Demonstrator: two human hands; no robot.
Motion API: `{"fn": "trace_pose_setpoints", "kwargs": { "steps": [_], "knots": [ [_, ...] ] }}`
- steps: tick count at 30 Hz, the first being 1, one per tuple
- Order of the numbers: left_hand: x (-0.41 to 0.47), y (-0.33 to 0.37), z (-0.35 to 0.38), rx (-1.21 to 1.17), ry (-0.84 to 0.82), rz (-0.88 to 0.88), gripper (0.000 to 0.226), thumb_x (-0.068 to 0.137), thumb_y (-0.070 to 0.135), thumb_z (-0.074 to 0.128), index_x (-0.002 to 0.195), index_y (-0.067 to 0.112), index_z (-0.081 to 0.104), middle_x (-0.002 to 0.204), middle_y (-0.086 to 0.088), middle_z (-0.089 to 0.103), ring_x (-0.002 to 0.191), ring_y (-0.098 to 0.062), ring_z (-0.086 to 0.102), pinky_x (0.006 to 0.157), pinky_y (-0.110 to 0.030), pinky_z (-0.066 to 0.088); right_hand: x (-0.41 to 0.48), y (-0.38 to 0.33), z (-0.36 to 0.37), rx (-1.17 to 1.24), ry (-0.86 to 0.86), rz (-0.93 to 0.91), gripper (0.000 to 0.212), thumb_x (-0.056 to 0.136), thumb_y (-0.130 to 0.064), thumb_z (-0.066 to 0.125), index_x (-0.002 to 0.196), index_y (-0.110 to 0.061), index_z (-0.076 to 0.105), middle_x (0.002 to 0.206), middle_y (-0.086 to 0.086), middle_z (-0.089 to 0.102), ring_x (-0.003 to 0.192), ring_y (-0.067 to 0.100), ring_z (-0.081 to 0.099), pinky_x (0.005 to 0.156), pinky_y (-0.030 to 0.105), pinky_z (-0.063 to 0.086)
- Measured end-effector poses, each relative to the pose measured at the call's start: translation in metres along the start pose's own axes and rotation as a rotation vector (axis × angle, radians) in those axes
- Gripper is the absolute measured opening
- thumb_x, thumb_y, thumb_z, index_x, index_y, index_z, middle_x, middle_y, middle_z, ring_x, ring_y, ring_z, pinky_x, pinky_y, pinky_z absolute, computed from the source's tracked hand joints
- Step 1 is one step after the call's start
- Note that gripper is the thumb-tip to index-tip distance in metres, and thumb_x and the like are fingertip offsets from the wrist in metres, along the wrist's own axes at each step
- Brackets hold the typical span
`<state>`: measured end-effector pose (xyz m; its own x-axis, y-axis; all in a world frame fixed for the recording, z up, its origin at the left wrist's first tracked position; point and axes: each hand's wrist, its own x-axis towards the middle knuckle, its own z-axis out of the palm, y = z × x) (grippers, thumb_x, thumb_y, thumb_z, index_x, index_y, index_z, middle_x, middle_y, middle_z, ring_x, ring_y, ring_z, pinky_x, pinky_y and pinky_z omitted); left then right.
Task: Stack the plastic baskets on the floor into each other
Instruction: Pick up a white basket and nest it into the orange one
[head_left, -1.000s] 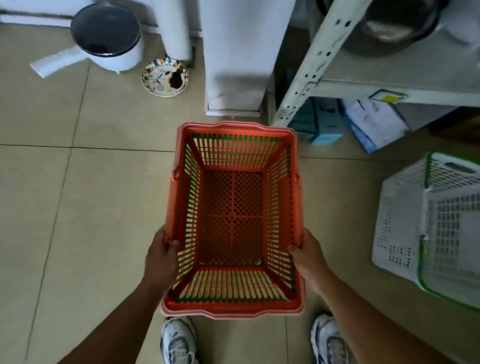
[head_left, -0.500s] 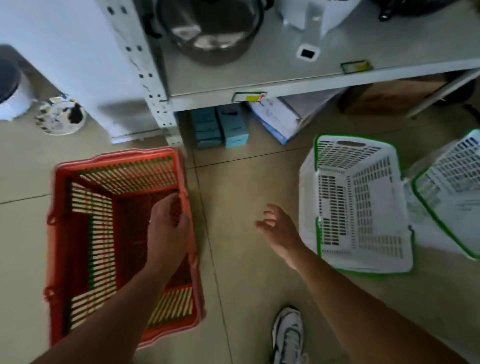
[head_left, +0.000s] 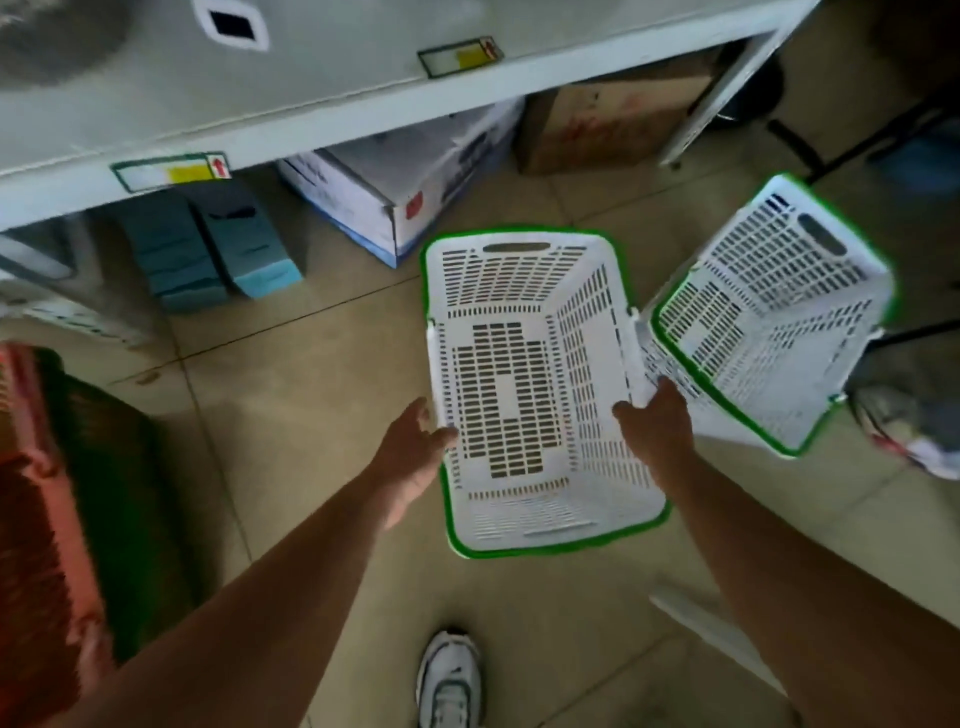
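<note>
- Both hands have left the orange slatted plastic basket (head_left: 47, 525), now at the left edge of the frame, and reached the white plastic basket with a green rim (head_left: 530, 395) at centre.
- Left hand (head_left: 415, 452) curls its fingers over that basket's left wall.
- Right hand (head_left: 657, 431) grips the right wall.
- Second white green-rimmed plastic basket (head_left: 769, 322) lies tilted at right, touching the first.
- White sneaker (head_left: 449, 680) shows at bottom centre on the tiled floor (head_left: 311, 374).

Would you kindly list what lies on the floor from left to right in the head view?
Red basket → teal boxes → left hand → upright white basket → right hand → tilted white basket.
</note>
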<state>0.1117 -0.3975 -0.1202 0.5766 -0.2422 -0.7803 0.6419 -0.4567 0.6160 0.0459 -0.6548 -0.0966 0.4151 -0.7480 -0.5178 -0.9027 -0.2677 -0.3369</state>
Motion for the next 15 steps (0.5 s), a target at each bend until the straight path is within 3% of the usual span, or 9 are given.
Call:
{"fn": "trace_pose_setpoints", "kwargs": {
  "steps": [3, 6, 9, 11, 15],
  "knots": [
    [0.006, 0.001, 0.011, -0.050, 0.004, -0.035, 0.023, 0.091, 0.016, 0.061, 0.113, 0.017, 0.067, 0.116, 0.000, 0.074, 0.099, -0.018, 0.070, 0.091, -0.038, 0.055, 0.011, 0.016, -0.009, 0.084, -0.127, 0.125, 0.069, 0.087, -0.017, 0.065, 0.146, -0.003, 0.034, 0.139, 0.020, 0.052, 0.104, 0.031, 0.061, 0.073, 0.028, 0.047],
    [-0.002, 0.003, 0.003, -0.139, 0.116, -0.079, 0.010, 0.091, 0.017, 0.059, 0.097, 0.020, 0.068, 0.101, -0.003, 0.076, 0.094, -0.024, 0.072, 0.090, -0.042, 0.057, 0.010, 0.021, -0.009, 0.045, -0.154, 0.044, 0.042, 0.087, -0.017, 0.065, 0.125, -0.003, 0.060, 0.106, 0.011, 0.067, 0.070, 0.019, 0.061, 0.055, 0.022, 0.042],
    [-0.032, 0.009, -0.018, -0.084, 0.345, -0.010, 0.017, 0.092, 0.016, 0.053, 0.095, 0.011, 0.068, 0.082, -0.002, 0.073, 0.075, -0.023, 0.073, 0.064, -0.034, 0.061, -0.015, 0.013, -0.008, 0.077, -0.073, -0.034, 0.018, 0.086, -0.018, 0.063, 0.100, -0.007, 0.064, 0.086, 0.009, 0.066, 0.073, 0.027, 0.063, 0.054, 0.025, 0.039],
    [-0.061, 0.007, -0.042, -0.020, 0.416, -0.016, 0.019, 0.093, 0.019, 0.050, 0.101, 0.010, 0.065, 0.080, -0.003, 0.072, 0.065, -0.020, 0.073, 0.048, -0.028, 0.056, -0.044, 0.000, -0.009, 0.071, -0.119, -0.076, 0.017, 0.088, -0.019, 0.060, 0.095, -0.004, 0.059, 0.084, 0.012, 0.065, 0.066, 0.024, 0.061, 0.051, 0.026, 0.039],
    [-0.138, 0.006, -0.102, 0.026, 0.440, 0.028, 0.012, 0.098, 0.023, 0.054, 0.108, 0.022, 0.059, 0.090, -0.005, 0.074, 0.064, -0.019, 0.077, 0.048, -0.031, 0.060, -0.117, -0.033, -0.021, 0.055, -0.329, -0.163, 0.015, 0.093, -0.021, 0.055, 0.105, -0.014, 0.050, 0.090, 0.007, 0.067, 0.064, 0.017, 0.066, 0.047, 0.026, 0.046]
  ]
}}
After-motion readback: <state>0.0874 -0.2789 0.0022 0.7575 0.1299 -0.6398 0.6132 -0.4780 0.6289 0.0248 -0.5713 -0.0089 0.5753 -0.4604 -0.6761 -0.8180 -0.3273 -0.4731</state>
